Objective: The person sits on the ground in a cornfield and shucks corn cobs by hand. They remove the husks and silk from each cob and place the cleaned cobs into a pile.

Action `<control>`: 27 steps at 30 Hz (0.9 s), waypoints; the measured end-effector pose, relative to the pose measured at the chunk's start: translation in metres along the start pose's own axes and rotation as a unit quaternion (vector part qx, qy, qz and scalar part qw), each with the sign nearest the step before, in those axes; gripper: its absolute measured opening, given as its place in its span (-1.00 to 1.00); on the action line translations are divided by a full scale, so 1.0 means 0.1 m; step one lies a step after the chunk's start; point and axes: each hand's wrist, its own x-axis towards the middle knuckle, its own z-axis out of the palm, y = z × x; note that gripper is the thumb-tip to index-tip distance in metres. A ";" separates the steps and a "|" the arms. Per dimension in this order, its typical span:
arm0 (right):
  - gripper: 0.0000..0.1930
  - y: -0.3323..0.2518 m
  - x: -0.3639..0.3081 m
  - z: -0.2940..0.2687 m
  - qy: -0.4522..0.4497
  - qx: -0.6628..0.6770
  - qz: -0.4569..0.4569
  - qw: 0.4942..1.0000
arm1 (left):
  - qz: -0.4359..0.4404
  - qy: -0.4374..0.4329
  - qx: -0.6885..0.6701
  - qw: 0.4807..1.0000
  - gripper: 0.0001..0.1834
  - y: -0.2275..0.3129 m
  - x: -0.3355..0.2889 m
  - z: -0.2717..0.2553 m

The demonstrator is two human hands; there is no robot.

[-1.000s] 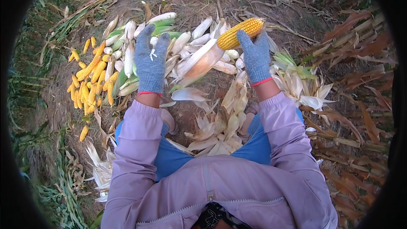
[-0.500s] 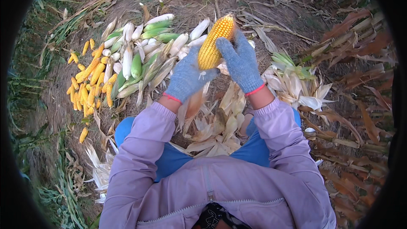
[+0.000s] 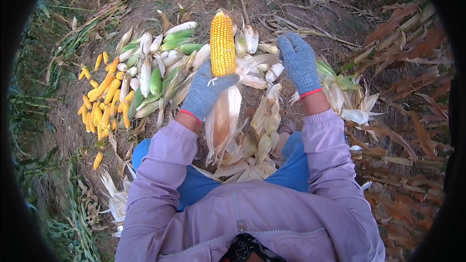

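Your gloved left hand [image 3: 208,90] grips a bared yellow corn ear [image 3: 223,43] by its base.
Pale husk [image 3: 225,119] hangs below; your right hand [image 3: 298,63] is apart, its grip unclear. Ears in husk [image 3: 145,75] lie leftward, beside smaller yellow ears [image 3: 112,90].

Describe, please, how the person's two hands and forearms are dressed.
The left hand and the right hand wear matching blue-grey knitted fabric gloves, each with a thin, bright red edge at the wrist. A small white thread-like scrap shows on the left glove. The long, pale mauve cloth sleeves are loose and wrinkled, with gathered cuffs.
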 end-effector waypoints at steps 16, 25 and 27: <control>-0.40 -0.45 -0.36 0.51 -0.127 0.304 0.061 0.942 | 0.085 0.011 0.393 0.916 -0.28 -0.05 -0.03 0.13; -0.55 -0.61 -0.36 0.40 -0.032 0.528 0.144 0.837 | 0.052 -0.125 0.178 0.975 -0.30 -0.32 0.01 0.22; -0.55 -0.52 -0.36 0.45 -0.037 0.575 0.140 0.805 | 0.022 -0.109 0.140 0.984 -0.32 -0.41 0.03 0.27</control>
